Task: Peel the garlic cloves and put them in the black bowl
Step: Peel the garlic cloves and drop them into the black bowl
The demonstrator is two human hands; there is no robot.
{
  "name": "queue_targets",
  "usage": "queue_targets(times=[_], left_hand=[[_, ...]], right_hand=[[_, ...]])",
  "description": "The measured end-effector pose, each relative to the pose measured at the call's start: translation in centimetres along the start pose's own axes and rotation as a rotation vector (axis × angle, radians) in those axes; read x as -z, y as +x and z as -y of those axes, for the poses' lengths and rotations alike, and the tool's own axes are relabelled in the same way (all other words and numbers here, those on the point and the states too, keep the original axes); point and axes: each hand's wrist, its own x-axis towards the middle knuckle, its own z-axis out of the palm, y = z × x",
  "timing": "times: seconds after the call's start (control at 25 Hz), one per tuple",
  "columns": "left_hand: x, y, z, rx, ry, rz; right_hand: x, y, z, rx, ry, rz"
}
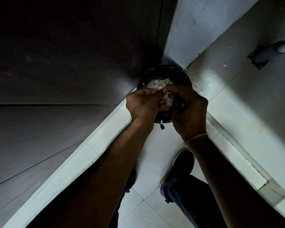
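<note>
No text, label, brand, number or sign can be read anywhere in this view; the surfaces are dim and plain, and nothing printed shows on them

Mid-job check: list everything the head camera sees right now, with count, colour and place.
Round black container: one, black, on the floor in the corner, under the hands.
Papery garlic skins: a heap, whitish, inside the container.
Garlic piece: one, pale, between both hands; peeled or not, cannot tell.
Loose skin flakes: several, white, on the floor right of the container.
Grey wall fitting: one, upper right.
Dark shoe: one clearly seen, white-soled, on the tiled floor.
Thread wristband: one, pale, right wrist.
Left hand: pinches the garlic.
Right hand: pinches the garlic.
</note>
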Motion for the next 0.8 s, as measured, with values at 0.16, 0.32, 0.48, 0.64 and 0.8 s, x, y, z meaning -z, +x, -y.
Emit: queue_targets(times=[0.16,0.32,0.48,0.64,0.8], left_hand=[[-0.8,0.1,-0.7,0.172,-0.137,0.085],[-0.3,-0.2,-0.7,0.126,-0.136,0.172],[0.5,-0.2,-0.5,0.040,-0.050,0.178],[1.0,-0.6,-0.1,0.038,-0.044,0.158],[1.1,-1.3,-0.6,-0.115,0.037,0.165]], right_hand=[[-0.6,-0.5,0.4,0.177,-0.142,0.021],[0.1,0.2,-1.4,0.053,-0.227,0.091],[0.4,0.3,-1.1,0.150,-0.217,0.064],[0.3,-0.3,-0.5,0.136,-0.236,0.063],[0.6,-0.3,0.1,0.177,-0.241,0.072]])
